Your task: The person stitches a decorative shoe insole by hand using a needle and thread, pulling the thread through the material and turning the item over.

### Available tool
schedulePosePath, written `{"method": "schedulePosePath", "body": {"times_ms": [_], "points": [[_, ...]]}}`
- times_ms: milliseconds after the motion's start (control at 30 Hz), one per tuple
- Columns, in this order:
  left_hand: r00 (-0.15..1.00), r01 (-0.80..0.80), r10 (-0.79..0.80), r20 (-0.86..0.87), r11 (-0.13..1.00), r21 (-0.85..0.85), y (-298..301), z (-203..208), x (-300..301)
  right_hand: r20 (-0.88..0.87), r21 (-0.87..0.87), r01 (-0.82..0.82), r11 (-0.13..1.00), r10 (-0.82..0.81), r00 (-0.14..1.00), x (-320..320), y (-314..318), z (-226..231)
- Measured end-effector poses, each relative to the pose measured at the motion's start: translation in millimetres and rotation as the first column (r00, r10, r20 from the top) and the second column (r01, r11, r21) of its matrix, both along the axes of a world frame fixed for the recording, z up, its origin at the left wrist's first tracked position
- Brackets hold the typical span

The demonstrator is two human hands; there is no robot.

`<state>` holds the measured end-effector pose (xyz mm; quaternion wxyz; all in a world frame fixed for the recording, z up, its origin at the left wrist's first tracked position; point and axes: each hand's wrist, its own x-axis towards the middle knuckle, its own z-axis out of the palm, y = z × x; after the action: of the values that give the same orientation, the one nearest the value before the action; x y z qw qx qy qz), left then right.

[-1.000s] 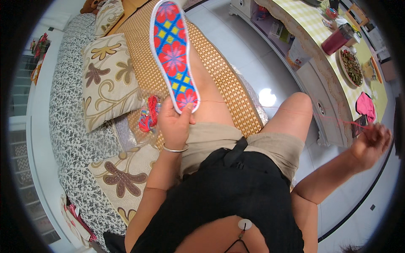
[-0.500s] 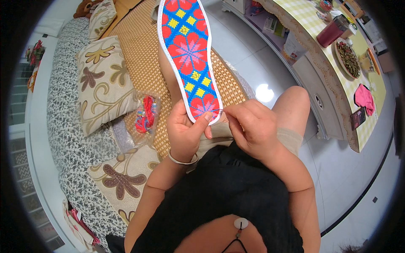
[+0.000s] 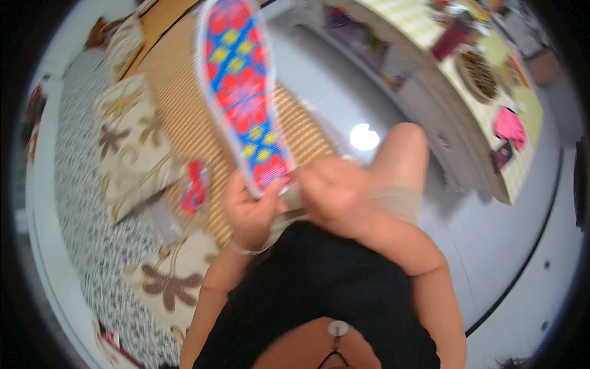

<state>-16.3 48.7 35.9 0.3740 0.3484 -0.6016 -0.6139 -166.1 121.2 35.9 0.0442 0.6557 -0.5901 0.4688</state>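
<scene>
embroidered insole, held in two hands above a woven mat

item: one insole [image 3: 241, 101], red flowers, blue lattice and yellow diamonds, white edging; held over the person's lap, its upper end reaching the top of the view.

left hand [image 3: 251, 206]: thumb laid on the patterned face, pinching the insole's lower end. a pale bracelet [image 3: 246, 249] circles the wrist.

right hand [image 3: 335, 190]: fingers curled in, at the right edge of the same end; motion blur, so what it pinches, if anything, cannot be told.

surface: one woven mat [image 3: 175, 80], tan, in a small raised grid, running beneath the insole. on it, just left of the left hand, a bundle of thread [image 3: 195, 187], mostly red, in clear wrapping.

left side: one cushion [image 3: 132, 150], cream with brown and olive flowers; a second cushion [image 3: 174, 283] of like pattern, nearer the person; a black-and-white patterned cover [image 3: 77, 147] along the side; a brown plush toy [image 3: 100, 34] in the far corner.

right side: one long pale cabinet [image 3: 433, 123] under a yellow checked cloth [image 3: 519, 172], bearing a dark red flask [image 3: 452, 38], an oval dish [image 3: 462, 77] of food and a pink cloth [image 3: 510, 127].

floor [image 3: 461, 252]: pale glossy tile, with a round white glare.
</scene>
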Motion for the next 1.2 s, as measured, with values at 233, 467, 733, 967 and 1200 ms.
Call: {"method": "schedulePosePath", "body": {"times_ms": [233,467,733,967,1200], "points": [[0.994,0.012,0.025,0.108,0.946,-0.323,-0.6,-29.0,7.2,-0.075,-0.095,0.009,0.995,-0.016,0.997,11.5,-5.8,-20.8],[0.981,0.071,-0.009,0.195,0.946,-0.316,1.4,-30.4,1.3,-0.101,-0.138,0.085,0.987,-0.099,0.990,5.3,1.8,-13.5],[0.991,0.103,-0.062,0.123,0.925,-0.366,5.7,-29.9,-2.6,-0.050,-0.100,0.144,0.984,-0.150,0.987,8.0,7.3,-11.3],[0.996,0.040,-0.015,0.084,0.951,-0.307,3.3,-27.4,-12.6,0.058,-0.039,0.096,0.995,-0.094,0.994,8.1,9.8,-25.6],[0.994,0.048,-0.020,0.111,0.967,-0.251,18.7,-8.2,-22.8,0.121,-0.096,0.121,0.988,-0.109,0.987,-0.5,17.7,-21.9]]}}
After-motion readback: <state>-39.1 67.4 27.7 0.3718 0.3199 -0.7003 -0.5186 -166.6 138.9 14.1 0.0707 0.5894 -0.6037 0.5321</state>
